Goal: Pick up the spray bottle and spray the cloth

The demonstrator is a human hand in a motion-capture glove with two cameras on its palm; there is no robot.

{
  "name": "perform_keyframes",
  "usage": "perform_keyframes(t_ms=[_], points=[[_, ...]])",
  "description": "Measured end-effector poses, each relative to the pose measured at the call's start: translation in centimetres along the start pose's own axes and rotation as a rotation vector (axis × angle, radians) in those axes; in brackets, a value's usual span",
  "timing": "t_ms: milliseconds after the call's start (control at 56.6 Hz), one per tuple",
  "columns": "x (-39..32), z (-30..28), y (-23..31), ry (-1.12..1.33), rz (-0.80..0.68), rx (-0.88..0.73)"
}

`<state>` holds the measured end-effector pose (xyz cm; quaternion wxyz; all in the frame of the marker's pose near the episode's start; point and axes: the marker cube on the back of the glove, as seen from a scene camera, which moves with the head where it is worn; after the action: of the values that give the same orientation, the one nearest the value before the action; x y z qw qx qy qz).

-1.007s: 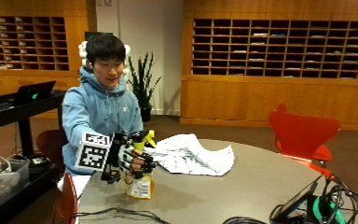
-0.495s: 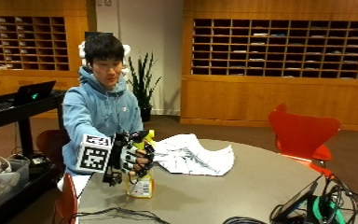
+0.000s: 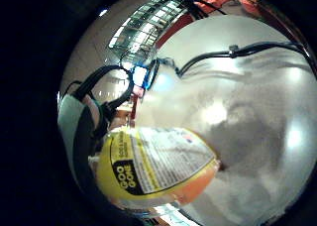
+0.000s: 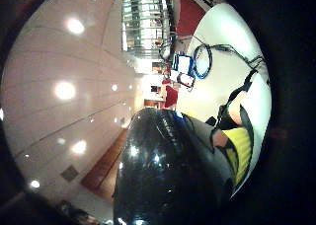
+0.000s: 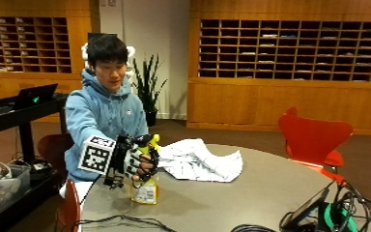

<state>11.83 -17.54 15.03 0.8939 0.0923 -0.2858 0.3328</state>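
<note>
Right hand curls its fingers round the bottle neck (rigid, probably light plastic; best gripped below the trigger); cloth beside.

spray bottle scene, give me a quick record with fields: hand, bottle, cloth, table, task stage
hand: gloved right hand grips the spray bottle at its neck, fingers curled round it
bottle: upright, yellow label, its base at or just above the table; I cannot tell which
cloth: white cloth lies crumpled on the table, beyond the bottle, apart from it
table: round grey table; cables at its near edge
task stage: bottle grasped, its nozzle towards the cloth; no spray visible
</note>
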Motion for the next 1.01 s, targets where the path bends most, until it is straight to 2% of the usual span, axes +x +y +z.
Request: perform_keyframes(t_ms=[247, 371, 477, 548, 689, 866, 1007], points=[[-0.3, 0.0, 0.0, 0.038, -0.027, 0.007], [-1.9, -0.4, 0.4, 0.118, -0.095, -0.097], [-4.6, -0.6, 1.3, 0.2, -0.138, -0.268], [-6.6, -0.6, 2.3, 0.285, -0.205, -0.392], [-10.1, 0.3, 4.4, 0.549, -0.35, -0.451], [-13.6, 2.1, 7.0, 0.873, -0.433, -0.531], [-16.4, 4.0, 8.5, 1.032, -0.496, -0.606]])
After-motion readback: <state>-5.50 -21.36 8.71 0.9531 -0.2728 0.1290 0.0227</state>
